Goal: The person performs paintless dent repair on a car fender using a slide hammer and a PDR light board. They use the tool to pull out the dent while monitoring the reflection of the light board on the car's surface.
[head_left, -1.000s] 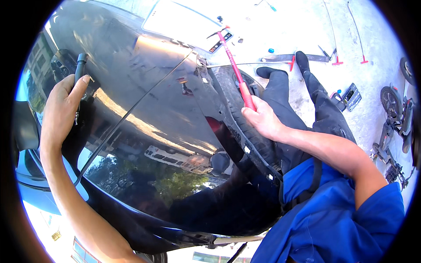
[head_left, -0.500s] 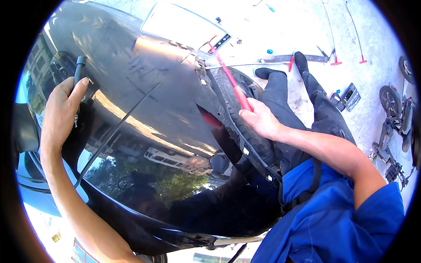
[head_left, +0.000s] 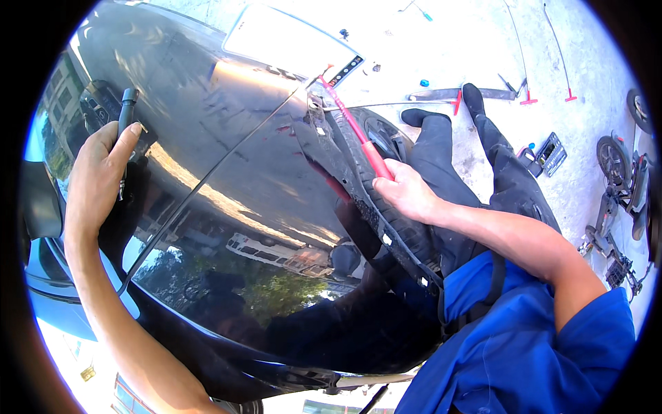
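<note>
- Pale, sunlit floor (head_left: pixel 469 41) ran along the wheel-arch edge (head_left: pixel 365 207) of a dark, glossy car panel (head_left: pixel 293 210), whose surface mirrored trees and a building.
- Beside that edge sat the tyre (head_left: pixel 410 228), close by the person's outstretched legs; sitting low there probably kept both arms within reach of the panel.
- Right hand (head_left: pixel 408 190): its fingers were wrapped around the grip of a red hammer (head_left: pixel 356 127), held near the end, presumably to leave the long shaft free. The head lay by the panel's upper corner, near the seam (head_left: pixel 238 147); whether it touched anything I could not tell.
- Left hand (head_left: pixel 100 169): thumb and fingers pinched a dark cylindrical tool (head_left: pixel 127 109) upright over the car body beyond the seam, the fingertips partly hidden. Its thick end stood clear above the grip, perhaps to stay unobstructed.
- One steel rod with a red crossbar handle (head_left: pixel 458 101) reached from the floor side to the arch's upper corner, seemingly propped there.
- Two more red-handled rods (head_left: pixel 529 101) (head_left: pixel 570 98) lay farther out on the floor, likely within easy reach.
</note>
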Motion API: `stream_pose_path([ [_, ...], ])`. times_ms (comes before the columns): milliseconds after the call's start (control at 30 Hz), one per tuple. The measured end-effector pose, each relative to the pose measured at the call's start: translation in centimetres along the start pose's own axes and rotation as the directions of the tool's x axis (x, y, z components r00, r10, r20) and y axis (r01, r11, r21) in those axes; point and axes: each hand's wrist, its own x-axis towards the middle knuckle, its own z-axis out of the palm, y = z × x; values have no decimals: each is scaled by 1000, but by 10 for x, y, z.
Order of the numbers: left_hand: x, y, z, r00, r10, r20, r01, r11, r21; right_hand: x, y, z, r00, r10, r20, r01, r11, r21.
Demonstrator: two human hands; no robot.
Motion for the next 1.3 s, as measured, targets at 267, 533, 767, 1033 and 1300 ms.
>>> stream_pose_path([
  [267, 0, 1, -1, 1000, -12, 13, 11, 1000, 26, 1, -1, 2, 1000, 2, -19, -1, 999, 49],
  [533, -2, 9, -3, 1000, -11, 10, 11, 1000, -7, 8, 2, 1, 999, 11, -52, -9, 1000, 21],
  [767, -4, 10, -3, 1000, -22, 9, 22, 1000, 5, 11, -5, 1, 996, -77, -44, 72, 993, -92],
  [1033, -1, 5, -2, 1000, -6, 6, 6, 1000, 10, 21, -5, -2, 999, -46, -4, 45, 992, -118],
  [1300, 0, 6, -2, 1000, -6, 3, 6, 1000, 24, 23, -8, -2, 999, -5, 51, 11, 992, -128],
])
